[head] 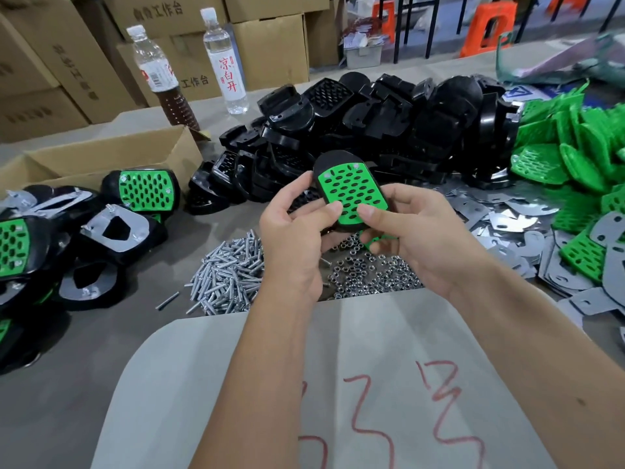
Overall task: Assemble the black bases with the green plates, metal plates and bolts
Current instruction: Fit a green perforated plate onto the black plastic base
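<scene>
I hold a black base (333,161) with a perforated green plate (351,191) seated on its face, above the table's middle. My left hand (297,238) grips its left side, thumb on the green plate's lower edge. My right hand (412,231) grips the right side, thumb pressing the plate's lower right. Two bolt heads show at the plate's far corners. Below my hands lie a pile of bolts (226,275) and a pile of nuts (368,272).
Loose black bases (389,116) are heaped behind. Green plates (575,147) and metal plates (527,211) lie at right. Assembled units (101,225) sit at left by a cardboard box (111,157). Two bottles (223,59) stand at the back. A grey sheet (304,384) covers the near edge.
</scene>
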Demonstrator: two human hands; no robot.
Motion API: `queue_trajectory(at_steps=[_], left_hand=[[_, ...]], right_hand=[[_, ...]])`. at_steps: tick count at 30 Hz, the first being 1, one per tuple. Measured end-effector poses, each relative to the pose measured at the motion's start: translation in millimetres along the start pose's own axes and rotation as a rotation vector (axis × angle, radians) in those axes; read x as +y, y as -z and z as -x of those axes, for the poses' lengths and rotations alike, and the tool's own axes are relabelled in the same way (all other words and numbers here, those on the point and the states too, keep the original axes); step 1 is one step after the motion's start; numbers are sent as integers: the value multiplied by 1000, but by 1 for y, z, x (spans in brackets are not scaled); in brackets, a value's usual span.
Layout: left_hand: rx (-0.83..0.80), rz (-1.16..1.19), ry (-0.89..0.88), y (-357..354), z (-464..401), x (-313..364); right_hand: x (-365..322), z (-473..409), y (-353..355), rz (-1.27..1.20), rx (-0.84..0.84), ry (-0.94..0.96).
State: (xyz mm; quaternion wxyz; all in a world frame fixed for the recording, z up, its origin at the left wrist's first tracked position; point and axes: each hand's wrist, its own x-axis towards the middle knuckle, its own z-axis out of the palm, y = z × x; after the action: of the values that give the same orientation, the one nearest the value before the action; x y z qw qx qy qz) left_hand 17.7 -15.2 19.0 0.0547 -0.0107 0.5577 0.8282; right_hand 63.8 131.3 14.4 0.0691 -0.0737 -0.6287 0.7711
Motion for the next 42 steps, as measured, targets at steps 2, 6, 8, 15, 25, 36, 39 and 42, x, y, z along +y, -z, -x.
queue_trajectory(at_steps=[2,6,8,15,25,36,39,42], left_hand=[[51,-113,-51,-2,0,-2],[104,-475,-172,-16,11,-12],[62,-547,-180,-25,19,-14],[-64,-308,-18,-33,22,-7],[27,-35,240,-10,9,7],[22,-85,156,-18,9,-11],[-22,-70,125,-26,12,-15],[-30,-42,155,-37,16,-21]], right_hand=[[1,0,-2,24,5,41],[8,-4,-14,516,207,199],[10,-1,-20,723,259,325],[2,12,-30,1129,204,555],[1,24,-37,1211,99,689],[-8,31,-2,790,-9,573],[-19,33,18,563,109,472],[-34,31,61,794,222,382]])
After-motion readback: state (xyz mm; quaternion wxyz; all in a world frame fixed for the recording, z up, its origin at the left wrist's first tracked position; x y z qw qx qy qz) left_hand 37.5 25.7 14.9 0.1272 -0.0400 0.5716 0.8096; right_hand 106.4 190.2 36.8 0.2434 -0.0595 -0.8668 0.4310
